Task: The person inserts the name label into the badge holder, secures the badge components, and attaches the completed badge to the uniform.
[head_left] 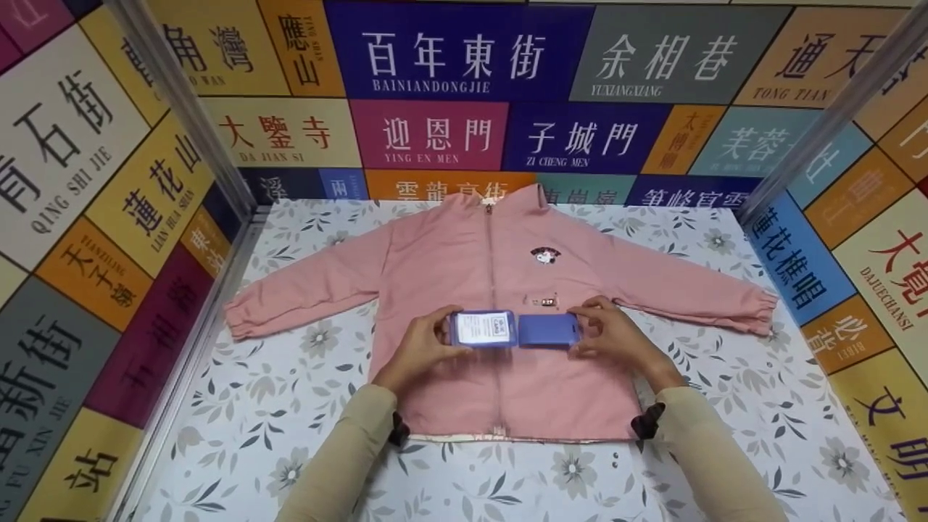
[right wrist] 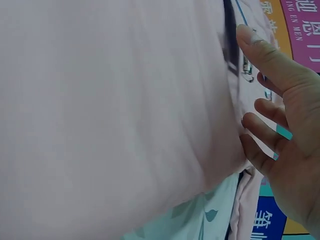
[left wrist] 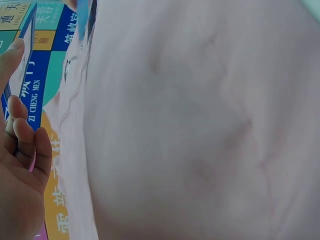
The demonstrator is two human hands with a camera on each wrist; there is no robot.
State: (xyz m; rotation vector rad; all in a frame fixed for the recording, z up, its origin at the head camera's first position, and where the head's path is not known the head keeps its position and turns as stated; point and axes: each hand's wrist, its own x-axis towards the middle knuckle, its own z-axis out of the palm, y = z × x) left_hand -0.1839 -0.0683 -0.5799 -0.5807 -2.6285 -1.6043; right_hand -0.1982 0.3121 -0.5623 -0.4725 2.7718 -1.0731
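Note:
Over a pink zip-up jacket laid out flat, my left hand pinches a blue-framed badge holder with a white printed card face. Just to its right, my right hand grips a plain blue plastic piece at its right end, where a small slot shows. The two blue parts sit end to end. In the left wrist view the badge holder appears edge-on between thumb and fingers. A small metal clip lies on the jacket just above the blue piece.
The jacket covers the middle of a floral-patterned table, its sleeves spread to both sides. A small cartoon patch marks its chest. Panels with street names wall in the back and sides. Two small dots lie near the front.

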